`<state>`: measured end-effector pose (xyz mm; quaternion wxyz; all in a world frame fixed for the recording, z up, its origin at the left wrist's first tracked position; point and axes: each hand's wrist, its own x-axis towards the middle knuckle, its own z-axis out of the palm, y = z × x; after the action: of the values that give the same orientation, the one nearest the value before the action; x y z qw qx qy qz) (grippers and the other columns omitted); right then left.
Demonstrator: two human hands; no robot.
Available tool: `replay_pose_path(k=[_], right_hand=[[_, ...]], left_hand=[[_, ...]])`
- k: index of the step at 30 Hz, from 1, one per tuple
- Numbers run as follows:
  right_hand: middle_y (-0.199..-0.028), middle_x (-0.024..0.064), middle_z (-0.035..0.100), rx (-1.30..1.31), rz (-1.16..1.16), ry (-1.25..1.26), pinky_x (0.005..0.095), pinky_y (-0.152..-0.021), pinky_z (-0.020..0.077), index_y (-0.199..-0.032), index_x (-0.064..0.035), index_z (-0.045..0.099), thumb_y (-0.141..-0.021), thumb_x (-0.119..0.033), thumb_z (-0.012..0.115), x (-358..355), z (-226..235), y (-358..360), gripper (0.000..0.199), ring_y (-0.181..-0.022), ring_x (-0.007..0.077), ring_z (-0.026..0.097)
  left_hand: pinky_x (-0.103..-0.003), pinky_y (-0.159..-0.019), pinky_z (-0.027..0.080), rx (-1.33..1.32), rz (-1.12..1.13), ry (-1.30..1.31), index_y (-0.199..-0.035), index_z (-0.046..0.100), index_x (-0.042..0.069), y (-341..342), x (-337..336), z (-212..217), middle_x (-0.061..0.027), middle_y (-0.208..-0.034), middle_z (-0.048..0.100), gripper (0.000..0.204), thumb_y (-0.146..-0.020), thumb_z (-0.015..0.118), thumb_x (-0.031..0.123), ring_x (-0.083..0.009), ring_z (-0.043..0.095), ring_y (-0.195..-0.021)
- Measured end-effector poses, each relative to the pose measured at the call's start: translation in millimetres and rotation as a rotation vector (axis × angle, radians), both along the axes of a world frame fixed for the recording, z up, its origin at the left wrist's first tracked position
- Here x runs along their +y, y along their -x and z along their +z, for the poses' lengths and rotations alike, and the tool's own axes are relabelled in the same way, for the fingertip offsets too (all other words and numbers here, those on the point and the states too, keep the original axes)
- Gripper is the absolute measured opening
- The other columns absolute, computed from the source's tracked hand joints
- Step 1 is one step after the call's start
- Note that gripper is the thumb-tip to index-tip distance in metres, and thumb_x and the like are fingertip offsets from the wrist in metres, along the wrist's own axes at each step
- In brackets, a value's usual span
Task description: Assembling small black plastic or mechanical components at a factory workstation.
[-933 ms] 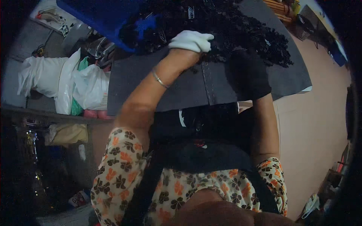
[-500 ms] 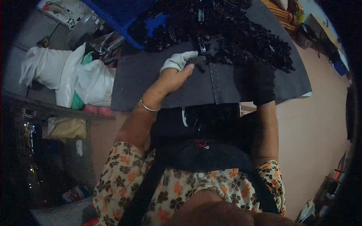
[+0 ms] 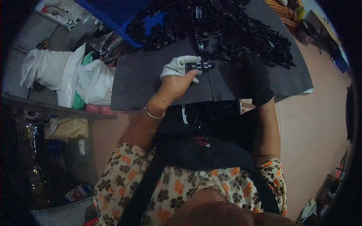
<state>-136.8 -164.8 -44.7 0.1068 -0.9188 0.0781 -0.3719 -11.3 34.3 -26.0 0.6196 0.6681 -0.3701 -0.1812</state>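
Observation:
My left hand (image 3: 178,71), in a white glove with the thumb bare, pinches a small black part with shiny metal strips (image 3: 200,67) above the grey table. Its outer end points right, past the fingertips. To the right, my right hand (image 3: 256,81) wears a black glove and rests low at the near edge of a heap of small black parts (image 3: 249,34). Its fingers blend into the dark heap, so their pose is hidden. Just beyond the left fingertips lies another black and metal piece (image 3: 200,44).
The grey tabletop (image 3: 139,79) carries the heap, with a blue tray or sheet (image 3: 113,19) at the far left. White bags (image 3: 94,81) stand left of the table. Orange bundled cords (image 3: 284,15) lie at the far right. Below the table edge, a dark container (image 3: 211,115) holds black pieces.
My left hand has turned, and the part in it now shows its metal strips, lying level. My right hand has shifted slightly away from me.

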Motion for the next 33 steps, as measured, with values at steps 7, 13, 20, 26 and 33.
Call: replay_pose_path(k=[7,13,20,26,33], right_hand=[[-0.089,0.0128,0.057,0.020,0.383,-0.169,0.0361,-0.072,0.0478,-0.094,-0.0082,0.059,-0.070,-0.010,0.065,44.8,23.7,3.8,0.024,-0.082,0.0300,0.058],[-0.086,0.0115,0.057,-0.063,0.432,-0.137,0.0348,-0.064,0.0480,-0.088,-0.0075,0.059,-0.069,-0.006,0.066,54.9,16.9,5.3,0.020,-0.078,0.0280,0.057],[-0.084,0.0100,0.056,-0.112,0.457,0.031,0.0361,-0.062,0.0475,-0.084,-0.0076,0.059,-0.067,-0.006,0.067,57.1,18.1,4.7,0.018,-0.075,0.0273,0.057],[-0.085,0.0102,0.057,-0.092,0.477,0.086,0.0363,-0.064,0.0476,-0.087,-0.0037,0.059,-0.067,-0.007,0.067,55.0,15.3,0.1,0.022,-0.076,0.0291,0.057],[-0.081,0.0128,0.057,0.184,0.446,-0.861,0.0335,-0.066,0.0461,-0.092,0.0010,0.058,-0.072,-0.014,0.067,63.8,26.0,2.1,0.026,-0.076,0.0277,0.058]], left_hand=[[-0.024,-0.062,0.052,-0.011,-0.049,-0.203,-0.106,0.057,0.000,15.8,2.1,13.3,-0.0073,-0.096,0.062,0.029,-0.078,0.054,-0.006,-0.0106,0.059,-0.078],[-0.024,-0.064,0.051,0.089,-0.046,-0.147,-0.106,0.057,0.000,23.8,3.3,21.4,-0.0054,-0.097,0.062,0.030,-0.077,0.056,-0.006,-0.0094,0.058,-0.079],[-0.022,-0.064,0.050,0.045,-0.018,-0.249,-0.108,0.055,0.001,26.7,12.4,27.0,-0.0062,-0.101,0.060,0.032,-0.077,0.058,-0.005,-0.0089,0.057,-0.078],[-0.022,-0.057,0.051,0.120,-0.057,-0.134,-0.100,0.058,0.001,22.9,14.6,25.8,-0.0073,-0.094,0.061,0.020,-0.080,0.062,0.005,-0.0098,0.058,-0.070],[-0.023,-0.060,0.050,-0.162,-0.014,-0.283,-0.100,0.060,0.002,37.2,18.6,37.4,-0.0086,-0.092,0.062,0.019,-0.082,0.060,0.007,-0.0103,0.059,-0.069]])
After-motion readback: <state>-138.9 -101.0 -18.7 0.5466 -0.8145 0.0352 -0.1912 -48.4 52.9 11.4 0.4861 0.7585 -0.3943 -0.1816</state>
